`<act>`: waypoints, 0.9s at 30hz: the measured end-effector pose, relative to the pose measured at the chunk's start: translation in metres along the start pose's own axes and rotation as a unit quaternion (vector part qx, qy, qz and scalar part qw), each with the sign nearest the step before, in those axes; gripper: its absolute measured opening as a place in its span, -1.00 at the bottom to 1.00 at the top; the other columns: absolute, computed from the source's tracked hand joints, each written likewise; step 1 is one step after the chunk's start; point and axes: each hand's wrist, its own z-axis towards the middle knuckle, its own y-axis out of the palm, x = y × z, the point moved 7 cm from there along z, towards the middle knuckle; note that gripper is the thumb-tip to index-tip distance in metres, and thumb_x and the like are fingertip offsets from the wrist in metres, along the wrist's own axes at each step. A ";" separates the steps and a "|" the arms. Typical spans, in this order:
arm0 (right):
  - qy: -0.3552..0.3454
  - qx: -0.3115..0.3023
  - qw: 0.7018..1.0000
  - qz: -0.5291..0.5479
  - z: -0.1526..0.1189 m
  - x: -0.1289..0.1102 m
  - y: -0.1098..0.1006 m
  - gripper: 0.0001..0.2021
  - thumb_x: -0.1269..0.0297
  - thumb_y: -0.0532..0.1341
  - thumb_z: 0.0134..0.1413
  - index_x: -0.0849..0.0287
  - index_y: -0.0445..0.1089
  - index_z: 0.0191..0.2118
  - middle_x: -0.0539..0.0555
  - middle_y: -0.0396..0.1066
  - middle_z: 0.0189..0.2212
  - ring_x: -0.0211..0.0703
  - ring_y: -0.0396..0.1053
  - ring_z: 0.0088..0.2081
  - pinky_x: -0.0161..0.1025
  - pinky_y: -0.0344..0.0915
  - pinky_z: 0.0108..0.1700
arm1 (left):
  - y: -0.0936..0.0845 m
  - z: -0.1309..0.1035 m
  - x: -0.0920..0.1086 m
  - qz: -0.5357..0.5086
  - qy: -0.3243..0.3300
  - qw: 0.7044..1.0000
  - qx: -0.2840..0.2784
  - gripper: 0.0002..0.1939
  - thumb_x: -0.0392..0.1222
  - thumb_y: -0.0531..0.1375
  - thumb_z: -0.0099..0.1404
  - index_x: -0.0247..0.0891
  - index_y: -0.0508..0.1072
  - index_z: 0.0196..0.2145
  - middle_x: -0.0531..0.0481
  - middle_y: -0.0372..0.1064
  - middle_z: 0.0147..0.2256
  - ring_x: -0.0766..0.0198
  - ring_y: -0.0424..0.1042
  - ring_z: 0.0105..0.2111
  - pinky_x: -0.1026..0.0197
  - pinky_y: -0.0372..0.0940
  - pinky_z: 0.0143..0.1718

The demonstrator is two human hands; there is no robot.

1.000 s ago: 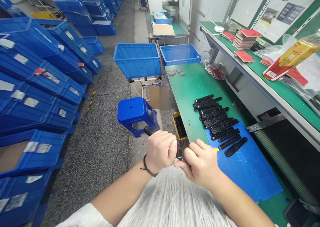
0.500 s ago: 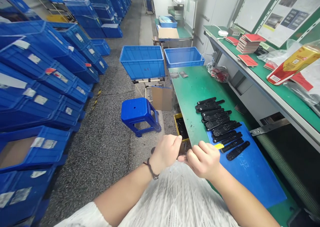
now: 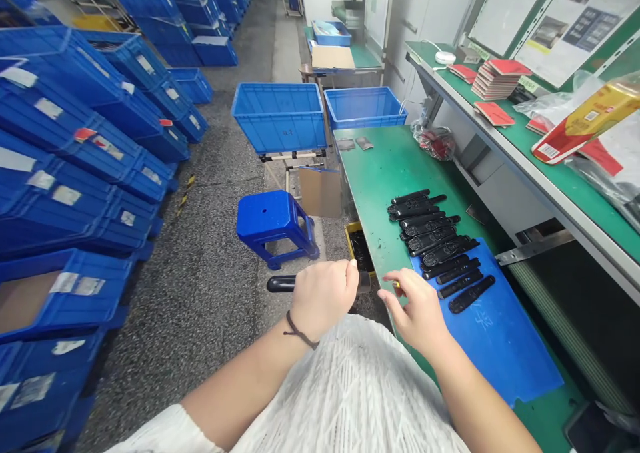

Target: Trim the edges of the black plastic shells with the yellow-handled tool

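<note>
My left hand (image 3: 325, 286) is wrapped round a long black part (image 3: 281, 284), whose rounded end sticks out to the left and whose other end shows on the right by the table edge. Close by on the right, my right hand (image 3: 413, 303) has its thumb and fingers curled with a gap between them; a small bit of something yellow (image 3: 397, 284) shows at its fingers, mostly hidden. A row of several black elongated parts (image 3: 435, 236) lies on the green table (image 3: 370, 180), the nearer ones on a blue sheet (image 3: 505, 346).
A blue stool (image 3: 267, 214) stands left of the table, with a yellow-rimmed bin (image 3: 352, 240) below the table edge. Blue crates (image 3: 280, 123) stand beyond. Stacked crates line the left. The right shelf bears red cards (image 3: 500, 80) and a red-and-yellow carton (image 3: 585, 123).
My left hand has turned, and more of the black part now shows. My right hand has moved slightly away from it and loosened its fingers; less of the yellow thing is visible.
</note>
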 end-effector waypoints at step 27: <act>-0.122 0.023 0.982 -0.144 0.003 -0.021 -0.031 -0.38 -0.33 -0.04 0.40 0.12 0.27 -0.43 0.02 0.22 -0.49 -0.18 0.04 -0.43 -0.16 -0.13 -0.40 | 0.031 -0.017 0.037 -0.351 0.078 0.902 -0.238 -0.39 0.19 -0.16 0.57 -0.20 0.14 -0.56 0.07 0.17 -0.59 0.28 0.10 -0.52 0.14 -0.04 -0.44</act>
